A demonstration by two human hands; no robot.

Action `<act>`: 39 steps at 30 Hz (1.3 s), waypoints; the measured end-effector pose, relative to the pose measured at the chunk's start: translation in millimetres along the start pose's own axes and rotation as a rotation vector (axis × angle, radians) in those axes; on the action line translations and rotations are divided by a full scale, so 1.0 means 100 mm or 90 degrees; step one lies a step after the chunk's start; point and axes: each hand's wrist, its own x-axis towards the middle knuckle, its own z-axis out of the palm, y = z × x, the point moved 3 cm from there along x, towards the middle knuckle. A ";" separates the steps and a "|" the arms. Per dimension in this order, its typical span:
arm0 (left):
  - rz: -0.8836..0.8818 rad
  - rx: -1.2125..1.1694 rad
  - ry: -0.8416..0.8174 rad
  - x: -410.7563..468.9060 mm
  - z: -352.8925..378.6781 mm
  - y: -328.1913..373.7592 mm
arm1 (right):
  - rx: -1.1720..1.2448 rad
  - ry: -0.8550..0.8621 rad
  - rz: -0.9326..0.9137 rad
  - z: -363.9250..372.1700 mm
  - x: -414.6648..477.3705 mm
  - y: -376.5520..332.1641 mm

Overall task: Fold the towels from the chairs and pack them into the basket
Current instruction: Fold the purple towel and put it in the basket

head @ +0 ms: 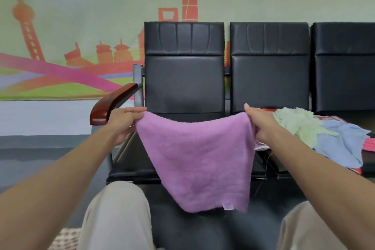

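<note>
A purple towel (196, 158) hangs spread out in the air in front of the left black chair (183, 71). My left hand (123, 123) pinches its top left corner and my right hand (260, 123) pinches its top right corner. The lower edge droops between my knees, with a small label at the bottom. On the middle chair's seat lies a heap of towels: a pale green one (296, 123), a light blue one (341, 142) and pink and red ones partly hidden beneath. A woven basket edge (65, 238) shows at the bottom left, mostly cut off.
Three joined black chairs stand against a wall with a colourful skyline mural. A dark red wooden armrest (109, 105) sticks out at the left end of the row. My knees in beige trousers (117, 213) are below the towel. The floor is dark grey.
</note>
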 end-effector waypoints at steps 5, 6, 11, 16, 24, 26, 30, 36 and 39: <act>0.003 -0.160 -0.040 -0.29 -0.13 0.39 | 0.055 -0.083 -0.089 -0.03 -0.33 -0.42; 0.020 -0.158 -0.041 -0.33 -0.16 0.47 | 0.011 -0.081 -0.119 -0.05 -0.40 -0.50; 0.192 0.046 0.110 -0.53 -0.29 0.84 | -0.340 0.048 -0.387 -0.10 -0.60 -0.88; 0.336 0.373 0.154 -0.63 -0.28 1.01 | -0.493 0.063 -0.441 -0.08 -0.66 -0.98; 0.075 0.126 -0.006 -0.53 -0.30 0.74 | -0.278 -0.087 -0.187 -0.22 -0.62 -0.78; 0.032 0.137 -0.095 -0.52 -0.29 0.69 | -0.381 -0.141 -0.190 -0.22 -0.61 -0.74; 0.133 0.371 -0.067 -0.42 -0.16 0.56 | -0.675 -0.044 -0.281 -0.20 -0.39 -0.64; 0.247 0.621 0.064 0.05 0.13 0.32 | -0.745 0.069 -0.297 -0.08 0.08 -0.41; 0.206 0.598 0.091 0.37 0.32 0.09 | -0.722 0.086 -0.309 0.02 0.42 -0.21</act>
